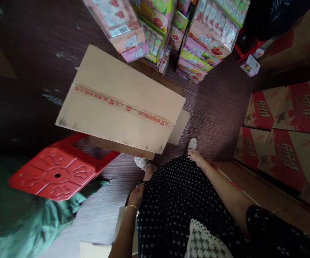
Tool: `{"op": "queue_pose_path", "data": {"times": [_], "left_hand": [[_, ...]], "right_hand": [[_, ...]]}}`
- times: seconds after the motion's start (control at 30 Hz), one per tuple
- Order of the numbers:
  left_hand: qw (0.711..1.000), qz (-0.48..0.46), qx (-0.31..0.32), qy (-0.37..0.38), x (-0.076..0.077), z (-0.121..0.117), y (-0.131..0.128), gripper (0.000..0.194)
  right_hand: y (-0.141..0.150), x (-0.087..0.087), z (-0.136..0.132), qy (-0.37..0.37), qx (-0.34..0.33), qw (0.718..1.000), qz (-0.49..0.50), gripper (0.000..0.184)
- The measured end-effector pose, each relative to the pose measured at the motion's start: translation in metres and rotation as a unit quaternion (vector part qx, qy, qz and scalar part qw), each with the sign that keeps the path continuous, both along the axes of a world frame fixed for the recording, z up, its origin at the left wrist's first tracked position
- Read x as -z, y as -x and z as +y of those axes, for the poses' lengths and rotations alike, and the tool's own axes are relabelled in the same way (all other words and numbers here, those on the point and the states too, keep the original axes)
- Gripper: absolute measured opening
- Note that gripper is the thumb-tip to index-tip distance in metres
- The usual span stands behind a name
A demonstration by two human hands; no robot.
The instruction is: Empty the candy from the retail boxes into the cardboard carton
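Note:
My left hand, with a gold bracelet at the wrist, is closed on the side of my black dotted skirt. On the other side, the fingers of my right hand pinch the same cloth near its hem. Neither hand touches a box. In front of my feet a large cardboard box lies with its taped face up, red print running along the tape. One of its flaps sticks out at the right.
A red plastic stool stands left, by green cloth. Colourful fruit-printed packs are stacked beyond the box. Red-and-brown cartons line the right side. A small pack is near another person's dark clothing at the top right.

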State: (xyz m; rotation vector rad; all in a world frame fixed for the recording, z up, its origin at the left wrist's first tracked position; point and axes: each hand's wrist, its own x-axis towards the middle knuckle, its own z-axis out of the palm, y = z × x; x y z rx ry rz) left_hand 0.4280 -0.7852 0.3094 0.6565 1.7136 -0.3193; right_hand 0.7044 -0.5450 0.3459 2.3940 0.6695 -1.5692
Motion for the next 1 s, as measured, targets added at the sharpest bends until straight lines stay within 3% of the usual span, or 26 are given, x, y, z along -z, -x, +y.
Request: {"op": "queue_pose_path", "data": {"times": [0.13,0.23,0.33,0.5,0.6,0.7,0.77,0.87,1.0], "left_hand": [[0.998,0.053,0.032,0.032,-0.045,0.035,-0.014,0.048],[0.994,0.091,0.064,0.023,-0.05,0.07,-0.003,0.051],[0.986,0.124,0.109,0.024,-0.027,0.098,0.033,0.051],[0.974,0.113,0.192,0.027,0.045,0.106,0.12,0.059],[0.97,0.097,0.219,0.025,0.088,0.086,0.171,0.064],[0.962,0.083,0.261,-0.003,0.118,0.056,0.205,0.062],[0.948,0.089,0.304,-0.04,0.128,0.038,0.214,0.058],[0.936,0.107,0.326,-0.078,0.13,0.023,0.211,0.056],[0.936,0.096,0.332,-0.065,0.126,0.027,0.209,0.055]], "right_hand": [[0.004,-0.003,0.03,0.0,0.001,0.997,0.072,0.019],[-0.008,-0.019,0.048,-0.003,0.005,0.994,0.109,0.021],[-0.038,-0.028,0.054,-0.01,0.027,0.995,0.098,0.02],[-0.074,-0.021,0.018,-0.052,0.091,0.994,-0.024,0.019],[-0.055,-0.008,-0.018,-0.01,0.056,0.996,-0.064,0.021],[-0.011,0.015,-0.048,0.039,0.013,0.998,-0.052,0.017],[0.024,0.032,-0.062,0.058,-0.018,0.998,-0.03,0.015],[0.074,0.049,-0.077,0.065,-0.072,0.995,0.006,0.02],[0.117,0.05,-0.085,0.046,-0.098,0.993,0.055,0.025]]}}
